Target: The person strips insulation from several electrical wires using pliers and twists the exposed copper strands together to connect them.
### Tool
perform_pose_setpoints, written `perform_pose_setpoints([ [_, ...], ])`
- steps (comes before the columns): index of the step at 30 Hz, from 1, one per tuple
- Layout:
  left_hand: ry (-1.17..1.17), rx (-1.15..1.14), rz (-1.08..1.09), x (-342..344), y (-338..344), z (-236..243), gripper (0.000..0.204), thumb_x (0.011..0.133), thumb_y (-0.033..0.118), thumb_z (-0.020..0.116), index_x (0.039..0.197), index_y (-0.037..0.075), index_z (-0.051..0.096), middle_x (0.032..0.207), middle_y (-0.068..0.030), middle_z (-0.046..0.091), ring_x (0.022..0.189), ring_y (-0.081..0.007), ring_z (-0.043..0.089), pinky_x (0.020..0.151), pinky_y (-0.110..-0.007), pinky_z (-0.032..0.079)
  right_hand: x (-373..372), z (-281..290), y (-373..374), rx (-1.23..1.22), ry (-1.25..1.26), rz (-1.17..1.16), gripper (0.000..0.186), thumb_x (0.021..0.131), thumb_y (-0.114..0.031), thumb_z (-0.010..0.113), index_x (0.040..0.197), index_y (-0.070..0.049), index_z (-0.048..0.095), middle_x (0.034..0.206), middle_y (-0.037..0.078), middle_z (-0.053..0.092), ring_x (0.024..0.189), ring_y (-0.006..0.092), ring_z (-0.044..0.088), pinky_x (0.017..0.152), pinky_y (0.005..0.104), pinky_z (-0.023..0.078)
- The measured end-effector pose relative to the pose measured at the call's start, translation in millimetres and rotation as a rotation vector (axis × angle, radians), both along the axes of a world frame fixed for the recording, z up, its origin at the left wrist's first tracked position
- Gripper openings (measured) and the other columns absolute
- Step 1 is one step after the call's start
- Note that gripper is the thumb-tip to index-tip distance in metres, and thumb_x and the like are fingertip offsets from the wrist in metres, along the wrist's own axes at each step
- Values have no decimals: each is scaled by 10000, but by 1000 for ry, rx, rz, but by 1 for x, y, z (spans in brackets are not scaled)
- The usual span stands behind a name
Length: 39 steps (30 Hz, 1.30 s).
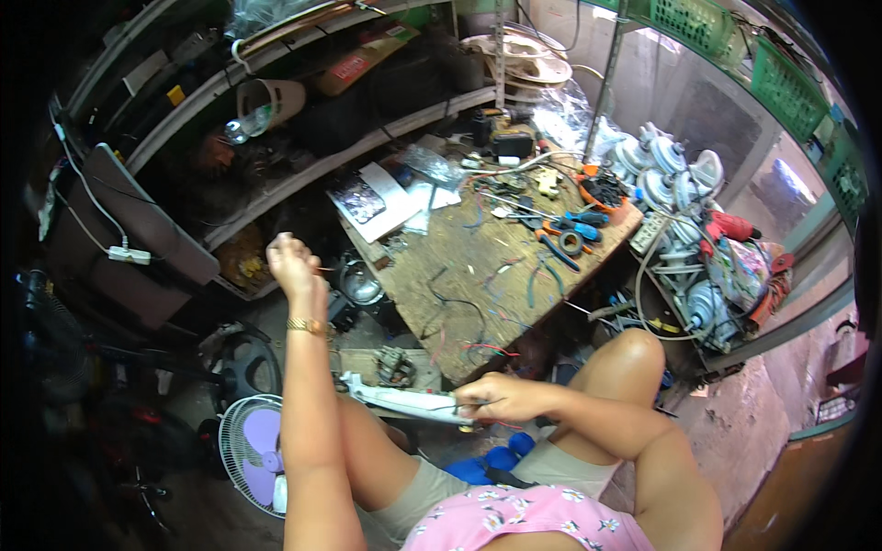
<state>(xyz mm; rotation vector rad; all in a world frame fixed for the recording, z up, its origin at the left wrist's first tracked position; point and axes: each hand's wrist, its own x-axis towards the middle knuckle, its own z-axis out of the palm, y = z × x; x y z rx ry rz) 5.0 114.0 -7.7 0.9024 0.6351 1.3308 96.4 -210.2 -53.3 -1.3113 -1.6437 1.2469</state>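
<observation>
My right hand [501,398] grips a long white plastic part [404,401] with thin wires at its end, held over my lap. My left hand [292,262] is raised out to the left, fingers closed on something small and thin that I cannot make out; a gold watch sits on that wrist. In front of me stands a worn wooden workbench [459,285] strewn with loose coloured wires.
Pliers, tape and screwdrivers [565,237] lie at the bench's far end. White motor parts [675,174] are piled at the right. A small fan [253,450] stands on the floor lower left. Cluttered shelves [276,101] run along the back left.
</observation>
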Motion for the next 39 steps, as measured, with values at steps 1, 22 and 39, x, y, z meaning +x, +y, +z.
perform_pose_setpoints([
  [1, -81, -11, -89, 0, -10, 2, 142, 961, 218, 444, 857, 121, 450, 624, 52, 364, 477, -32, 283, 379, -180, 236, 13, 3, -4, -20, -349, 25, 362, 844, -401, 559, 943, -58, 615, 799, 161, 620, 767, 271, 617, 642, 377, 463],
  [22, -367, -300, -484, 12, -108, 14, 191, 970, 231, 410, 952, 58, 490, 703, -8, 363, 617, -108, 326, 577, -257, 306, 55, 73, 60, 184, 344, -683, 136, 856, -145, 623, 901, -17, 610, 640, 6, 581, 481, 26, 459, 434, 174, 340],
  [39, 734, 1183, -711, 4, -105, 14, 123, 776, 36, 614, 881, 91, 649, 713, -80, 634, 602, -258, 589, 535, -320, 447, 76, 78, 44, 361, -30, -242, 94, 786, -39, 633, 877, -22, 619, 732, 133, 636, 647, 232, 620, 611, 316, 459],
])
